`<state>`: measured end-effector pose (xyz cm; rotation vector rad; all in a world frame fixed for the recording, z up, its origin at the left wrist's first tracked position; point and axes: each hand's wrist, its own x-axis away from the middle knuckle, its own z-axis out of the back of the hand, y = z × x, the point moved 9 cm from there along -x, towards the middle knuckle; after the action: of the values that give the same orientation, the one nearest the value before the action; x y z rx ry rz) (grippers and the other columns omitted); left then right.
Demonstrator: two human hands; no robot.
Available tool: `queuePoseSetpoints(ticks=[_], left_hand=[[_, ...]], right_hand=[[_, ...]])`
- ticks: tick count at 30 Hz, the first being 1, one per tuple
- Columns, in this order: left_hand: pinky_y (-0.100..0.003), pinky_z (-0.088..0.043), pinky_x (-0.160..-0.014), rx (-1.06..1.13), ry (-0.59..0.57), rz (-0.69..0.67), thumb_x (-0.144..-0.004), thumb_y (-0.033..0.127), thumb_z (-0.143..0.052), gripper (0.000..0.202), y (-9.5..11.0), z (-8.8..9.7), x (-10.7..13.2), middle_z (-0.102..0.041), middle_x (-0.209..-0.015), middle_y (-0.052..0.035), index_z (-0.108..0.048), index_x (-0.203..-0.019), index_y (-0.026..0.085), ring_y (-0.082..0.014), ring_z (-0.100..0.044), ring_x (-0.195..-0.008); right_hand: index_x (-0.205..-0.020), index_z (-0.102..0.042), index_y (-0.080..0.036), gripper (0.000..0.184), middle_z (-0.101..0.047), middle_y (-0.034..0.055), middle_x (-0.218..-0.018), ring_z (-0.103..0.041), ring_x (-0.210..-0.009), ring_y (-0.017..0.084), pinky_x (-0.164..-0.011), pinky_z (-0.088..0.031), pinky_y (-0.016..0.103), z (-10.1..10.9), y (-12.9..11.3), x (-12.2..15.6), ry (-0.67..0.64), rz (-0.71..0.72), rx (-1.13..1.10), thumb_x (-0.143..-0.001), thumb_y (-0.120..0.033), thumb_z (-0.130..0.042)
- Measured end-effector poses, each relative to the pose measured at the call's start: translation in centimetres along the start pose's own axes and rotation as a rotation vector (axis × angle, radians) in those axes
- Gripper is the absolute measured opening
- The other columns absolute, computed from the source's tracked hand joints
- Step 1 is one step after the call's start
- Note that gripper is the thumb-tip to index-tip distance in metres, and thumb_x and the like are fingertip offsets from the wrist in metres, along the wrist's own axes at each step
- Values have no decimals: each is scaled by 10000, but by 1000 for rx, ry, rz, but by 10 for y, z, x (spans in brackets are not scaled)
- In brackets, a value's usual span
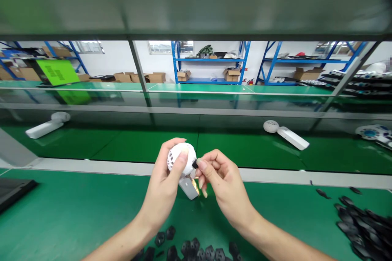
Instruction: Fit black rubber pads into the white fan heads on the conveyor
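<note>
Because the white unit point(190, 158) is held up in the air over the bench point(76, 208), its steadiness depends on the left hand point(163, 177), whose fingers curl behind the round head with the thumb pressed across its front. The right hand point(226, 181) pinches a small black piece point(195, 164) between thumb and forefinger at the head's side; from where I stand, I can't tell whether it is seated. Doing this well, I'd judge, wants a still left grip, the piece kept square, and light, even pressure. Loose black parts point(194, 248) lie below, a pile point(357, 224) off to the right.
</note>
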<state>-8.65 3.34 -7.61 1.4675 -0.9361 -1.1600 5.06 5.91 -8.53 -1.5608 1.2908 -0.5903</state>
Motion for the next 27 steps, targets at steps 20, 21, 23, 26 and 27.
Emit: queuePoseSetpoints(ticks=[20, 21, 23, 26, 27], left_hand=[[-241, -545, -673, -51, -31, -2, -928, 718, -663, 602, 1, -1, 1, -651, -1021, -37, -567, -1307, 260, -171, -622, -796], [-248, -551, -674, -64, -31, -5, -924, 713, -667, 600, 3, -1, 1, -654, -1021, -42, -570, -1301, 257, -177, -628, -796], [-264, -560, -664, -106, -23, -18, -868, 668, -747, 610, 8, -1, -1, -664, -995, -47, -577, -1274, 245, -189, -641, -779], [-267, -554, -620, -171, 0, -34, -693, 511, -915, 654, 15, 0, -3, -665, -907, -29, -600, -1195, 234, -194, -641, -719], [-263, -548, -604, -181, 2, -38, -645, 463, -941, 655, 16, 1, -4, -664, -884, -22, -611, -1162, 232, -191, -636, -700]], right_hand=[[-800, -643, -193, 308, -684, 7, -682, -590, -553, 122, -522, -479, 215, 1, -18, 4, -6, 172, 248, -939, -428, -784], [-799, -647, -194, 300, -690, 10, -683, -598, -556, 127, -527, -483, 220, 1, -19, 3, -15, 176, 269, -940, -423, -779], [-800, -650, -196, 294, -681, 5, -667, -604, -556, 134, -532, -485, 226, 1, -22, 3, -30, 180, 291, -950, -421, -765], [-810, -650, -196, 290, -655, -7, -637, -614, -557, 140, -549, -500, 236, -2, -22, 6, -67, 168, 289, -978, -418, -734], [-817, -652, -195, 284, -656, -6, -637, -625, -563, 144, -559, -510, 240, -3, -21, 6, -85, 159, 283, -986, -412, -725]])
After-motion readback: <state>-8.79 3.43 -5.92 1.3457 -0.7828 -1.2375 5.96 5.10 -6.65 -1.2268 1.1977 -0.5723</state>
